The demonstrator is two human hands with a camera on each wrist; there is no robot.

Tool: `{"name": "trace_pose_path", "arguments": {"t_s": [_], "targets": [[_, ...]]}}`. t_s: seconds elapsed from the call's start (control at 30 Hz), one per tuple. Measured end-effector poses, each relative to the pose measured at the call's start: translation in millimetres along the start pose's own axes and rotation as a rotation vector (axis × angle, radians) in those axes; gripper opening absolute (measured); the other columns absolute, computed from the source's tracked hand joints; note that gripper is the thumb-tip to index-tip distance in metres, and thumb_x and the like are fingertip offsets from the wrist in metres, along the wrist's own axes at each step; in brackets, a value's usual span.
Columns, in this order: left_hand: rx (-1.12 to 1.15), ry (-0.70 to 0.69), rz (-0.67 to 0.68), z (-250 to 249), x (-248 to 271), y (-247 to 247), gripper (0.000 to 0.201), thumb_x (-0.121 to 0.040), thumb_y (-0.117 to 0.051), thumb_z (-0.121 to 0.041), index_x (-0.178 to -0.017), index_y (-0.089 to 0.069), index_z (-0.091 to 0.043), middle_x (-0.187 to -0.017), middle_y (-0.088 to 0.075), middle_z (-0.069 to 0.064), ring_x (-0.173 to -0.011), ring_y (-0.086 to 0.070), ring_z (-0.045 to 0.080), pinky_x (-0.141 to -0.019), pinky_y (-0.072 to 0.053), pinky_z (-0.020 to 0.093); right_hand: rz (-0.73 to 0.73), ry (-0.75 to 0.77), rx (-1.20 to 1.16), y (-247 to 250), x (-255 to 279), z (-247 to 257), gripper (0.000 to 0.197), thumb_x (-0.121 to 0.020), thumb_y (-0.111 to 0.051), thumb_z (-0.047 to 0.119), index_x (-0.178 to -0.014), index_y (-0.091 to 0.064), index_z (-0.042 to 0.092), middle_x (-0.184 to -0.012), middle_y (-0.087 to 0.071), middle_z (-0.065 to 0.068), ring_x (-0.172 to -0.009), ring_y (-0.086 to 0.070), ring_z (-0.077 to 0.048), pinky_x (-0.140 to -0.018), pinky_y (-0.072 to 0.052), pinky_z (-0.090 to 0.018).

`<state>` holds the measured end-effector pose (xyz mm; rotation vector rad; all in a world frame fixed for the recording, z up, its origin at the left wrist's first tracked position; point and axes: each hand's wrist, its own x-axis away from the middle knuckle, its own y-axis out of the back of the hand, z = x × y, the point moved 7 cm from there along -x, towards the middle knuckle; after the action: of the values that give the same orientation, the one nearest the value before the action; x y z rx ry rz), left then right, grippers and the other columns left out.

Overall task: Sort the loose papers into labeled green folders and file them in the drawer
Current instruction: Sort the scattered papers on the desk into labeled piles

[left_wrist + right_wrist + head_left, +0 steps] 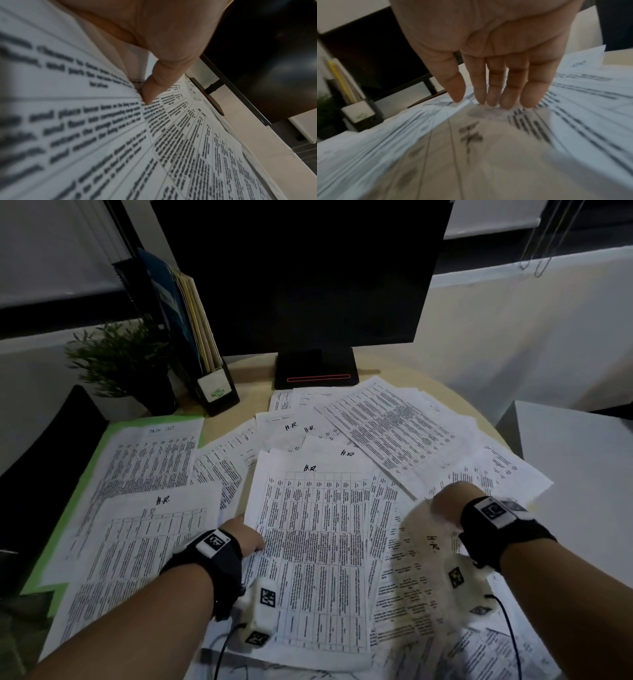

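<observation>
Several loose printed sheets, many hand-marked "H.R.", lie fanned across the round desk. A green folder (85, 474) lies open at the left with sheets stacked on it. My left hand (255, 542) pinches the left edge of the middle H.R. sheet (308, 542). In the left wrist view my thumb (152, 88) lies on top of that sheet (120, 135), with fingers showing faintly beneath it. My right hand (445, 505) is blurred over the papers at the right. Its straight fingers (493, 94) touch a sheet (471, 155) marked H.R. with their tips.
A dark monitor (301, 268) on its stand (315, 368) fills the back of the desk. A file holder (212, 392) with upright folders and a potted plant (120, 361) stand at the back left. A white surface (582, 474) lies to the right.
</observation>
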<state>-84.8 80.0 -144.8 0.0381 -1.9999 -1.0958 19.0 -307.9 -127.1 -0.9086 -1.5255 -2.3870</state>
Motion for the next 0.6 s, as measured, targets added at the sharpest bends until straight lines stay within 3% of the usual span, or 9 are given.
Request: {"name": "trace_pose_path", "arguments": {"t_s": [0.07, 0.13, 0.23, 0.37, 0.43, 0.5, 0.53, 0.6], "targets": [[0.035, -0.002, -0.007, 2.1, 1.1, -2.2, 0.030, -0.084, -0.065, -0.008, -0.112, -0.058, -0.002, -0.117, -0.062, 0.015, -0.102, -0.059, 0.027, -0.088, -0.049, 0.030, 0.003, 0.050, 0.158, -9.2, 15.8, -0.6, 0.040, -0.087, -0.060, 0.025, -0.124, -0.059, 0.011, -0.126, -0.060, -0.009, -0.110, -0.059, -0.024, -0.088, -0.049, -0.029], [0.086, -0.001, -0.015, 6.6, -1.0, -5.8, 0.043, -0.079, -0.069, -0.009, -0.120, -0.057, -0.004, -0.115, -0.064, 0.014, -0.100, -0.061, 0.028, -0.087, -0.051, 0.031, 0.024, 0.097, 0.198, -19.6, 29.7, -2.3, 0.057, -0.085, -0.064, 0.031, -0.138, -0.046, 0.019, -0.136, -0.053, -0.005, -0.118, -0.055, -0.022, -0.095, -0.048, -0.031], [0.182, -0.003, -0.043, 10.0, 1.5, -9.9, 0.052, -0.075, -0.071, -0.010, -0.124, -0.055, -0.008, -0.110, -0.065, 0.011, -0.096, -0.061, 0.028, -0.086, -0.051, 0.032, 0.054, 0.118, 0.131, -29.5, 43.5, -6.5, 0.076, -0.080, -0.071, 0.032, -0.145, -0.033, 0.025, -0.139, -0.050, -0.006, -0.119, -0.054, -0.024, -0.092, -0.048, -0.031], [0.286, 0.027, -0.195, 7.2, 14.3, -1.5, 0.070, -0.068, -0.076, -0.012, -0.130, -0.044, -0.010, -0.115, -0.059, 0.011, -0.087, -0.057, 0.024, -0.075, -0.049, 0.029, -0.026, 0.156, 0.141, -27.3, 43.2, -0.1, 0.045, -0.090, -0.054, 0.014, -0.134, -0.048, 0.024, -0.122, -0.062, -0.004, -0.097, -0.059, -0.020, -0.075, -0.047, -0.025], [0.267, -0.025, -0.260, -0.2, 20.6, 4.1, 0.075, -0.073, -0.073, -0.007, -0.137, -0.034, -0.012, -0.118, -0.056, 0.009, -0.082, -0.053, 0.022, -0.064, -0.044, 0.026, -0.026, 0.179, 0.177, -25.6, 43.0, 3.4, 0.038, -0.092, -0.050, 0.010, -0.128, -0.055, 0.022, -0.119, -0.063, -0.003, -0.099, -0.059, -0.020, -0.078, -0.046, -0.025], [0.267, -0.082, -0.305, -6.4, 24.4, 9.8, 0.072, -0.075, -0.072, -0.005, -0.136, -0.033, -0.013, -0.104, -0.055, 0.005, -0.074, -0.053, 0.020, -0.053, -0.041, 0.022, -0.010, 0.200, 0.230, -24.6, 44.4, 5.1, 0.038, -0.093, -0.049, 0.010, -0.128, -0.054, 0.021, -0.122, -0.061, -0.003, -0.108, -0.058, -0.021, -0.084, -0.046, -0.026], [0.265, -0.095, -0.303, -7.6, 25.5, 11.4, 0.071, -0.075, -0.072, -0.006, -0.135, -0.034, -0.013, -0.100, -0.055, 0.002, -0.074, -0.054, 0.019, -0.052, -0.042, 0.021, 0.004, 0.213, 0.256, -25.2, 45.2, 5.1, 0.038, -0.093, -0.049, 0.010, -0.130, -0.053, 0.021, -0.124, -0.060, -0.003, -0.110, -0.058, -0.021, -0.085, -0.046, -0.026], [0.262, -0.094, -0.239, -6.9, 24.9, 9.1, 0.071, -0.072, -0.076, -0.013, -0.133, -0.039, -0.013, -0.109, -0.061, 0.002, -0.084, -0.059, 0.021, -0.065, -0.049, 0.025, 0.031, 0.257, 0.331, -26.9, 49.3, 6.2, 0.039, -0.094, -0.046, 0.009, -0.131, -0.053, 0.019, -0.126, -0.058, -0.005, -0.112, -0.057, -0.022, -0.086, -0.045, -0.025]]}}
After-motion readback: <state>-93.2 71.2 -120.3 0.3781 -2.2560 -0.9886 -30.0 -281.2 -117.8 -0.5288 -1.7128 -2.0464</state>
